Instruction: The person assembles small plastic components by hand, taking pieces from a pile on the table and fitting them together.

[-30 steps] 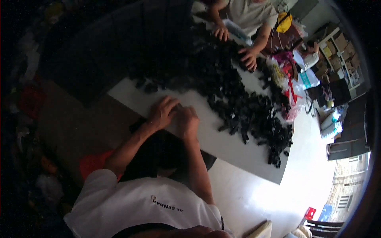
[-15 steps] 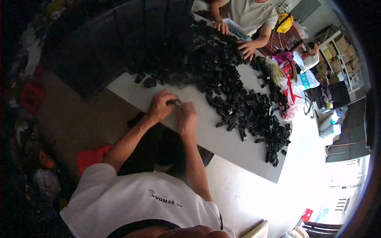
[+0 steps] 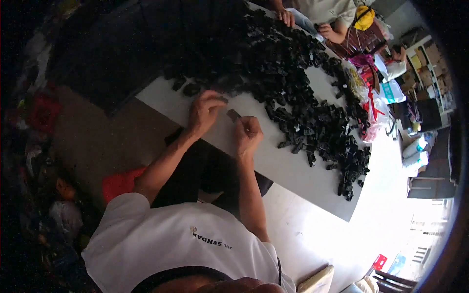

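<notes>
Both of my hands are over the near edge of a white table (image 3: 298, 178). My right hand (image 3: 248, 136) is closed, fingertips pinching a small dark flat piece (image 3: 233, 115) that points up and left. To its left, my left hand (image 3: 204, 112) has its thumb and fingers drawn together toward that piece, a short gap away. A dark bit shows between those fingertips, too small to name. Beyond my hands spreads a large heap of small black plastic parts (image 3: 288, 93), with a few loose ones (image 3: 190, 89) at its left end.
Across the table a person in a light shirt (image 3: 322, 10) has hands at the heap. Plastic bags (image 3: 356, 83) and a white-and-blue package (image 3: 392, 92) are at the far right. A red container (image 3: 119, 183) is low on my left. Shelves with boxes (image 3: 427, 68) line the back.
My hands were together around a small dark piece; now they are apart, the piece in my right hand. The other person's hand has lifted from the heap. The whole view has shifted slightly.
</notes>
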A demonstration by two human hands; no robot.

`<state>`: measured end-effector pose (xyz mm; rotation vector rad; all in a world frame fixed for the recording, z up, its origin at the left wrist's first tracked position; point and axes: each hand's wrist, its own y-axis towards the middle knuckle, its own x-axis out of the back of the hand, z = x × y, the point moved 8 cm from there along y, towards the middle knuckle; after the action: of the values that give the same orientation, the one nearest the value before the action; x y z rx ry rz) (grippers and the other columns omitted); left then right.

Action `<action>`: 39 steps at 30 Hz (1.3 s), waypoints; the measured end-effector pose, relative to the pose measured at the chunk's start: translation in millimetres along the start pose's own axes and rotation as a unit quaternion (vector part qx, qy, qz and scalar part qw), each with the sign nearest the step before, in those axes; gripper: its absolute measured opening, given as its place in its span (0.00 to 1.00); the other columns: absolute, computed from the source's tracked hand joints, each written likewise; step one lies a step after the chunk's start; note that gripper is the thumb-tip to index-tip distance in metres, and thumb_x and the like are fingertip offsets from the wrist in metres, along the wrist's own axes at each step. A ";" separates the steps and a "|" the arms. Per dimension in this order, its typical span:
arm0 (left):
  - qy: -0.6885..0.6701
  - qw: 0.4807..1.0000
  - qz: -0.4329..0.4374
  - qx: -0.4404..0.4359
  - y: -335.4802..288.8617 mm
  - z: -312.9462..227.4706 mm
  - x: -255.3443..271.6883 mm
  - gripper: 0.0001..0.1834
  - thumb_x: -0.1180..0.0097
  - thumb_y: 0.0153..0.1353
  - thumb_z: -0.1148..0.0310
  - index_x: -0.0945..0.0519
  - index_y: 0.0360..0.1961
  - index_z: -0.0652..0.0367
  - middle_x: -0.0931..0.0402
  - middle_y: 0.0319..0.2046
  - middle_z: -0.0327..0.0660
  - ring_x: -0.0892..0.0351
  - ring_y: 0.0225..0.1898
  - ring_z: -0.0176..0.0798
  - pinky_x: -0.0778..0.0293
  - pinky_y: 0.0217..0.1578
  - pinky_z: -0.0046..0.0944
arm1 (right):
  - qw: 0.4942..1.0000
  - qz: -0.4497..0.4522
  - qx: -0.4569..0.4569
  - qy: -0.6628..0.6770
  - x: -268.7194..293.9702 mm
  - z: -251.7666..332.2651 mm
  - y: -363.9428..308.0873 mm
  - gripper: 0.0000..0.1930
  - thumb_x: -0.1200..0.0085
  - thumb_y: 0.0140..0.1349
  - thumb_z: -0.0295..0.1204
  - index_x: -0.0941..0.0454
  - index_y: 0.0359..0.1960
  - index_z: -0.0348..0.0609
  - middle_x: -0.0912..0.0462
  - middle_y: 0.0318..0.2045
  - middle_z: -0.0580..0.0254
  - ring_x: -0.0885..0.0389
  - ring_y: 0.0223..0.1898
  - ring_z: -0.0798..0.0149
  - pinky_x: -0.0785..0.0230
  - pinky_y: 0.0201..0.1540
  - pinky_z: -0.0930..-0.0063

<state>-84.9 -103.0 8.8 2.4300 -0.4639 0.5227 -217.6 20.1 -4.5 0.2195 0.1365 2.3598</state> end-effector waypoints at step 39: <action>-0.393 0.823 0.235 0.336 -65.7 -34.0 -56.1 0.06 0.42 0.61 0.66 0.22 0.37 0.55 0.24 0.29 0.35 0.30 0.19 0.27 0.33 0.19 0.30 | 0.875 -0.014 0.149 -0.460 110.5 -4.5 -14.4 0.13 0.51 0.56 0.23 0.25 0.44 0.42 0.24 0.46 0.43 0.22 0.43 0.43 0.25 0.40 0.55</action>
<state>-113.0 -20.8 -24.1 3.1639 -1.4609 -0.2433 -286.6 107.6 1.8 1.4348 0.0336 1.9499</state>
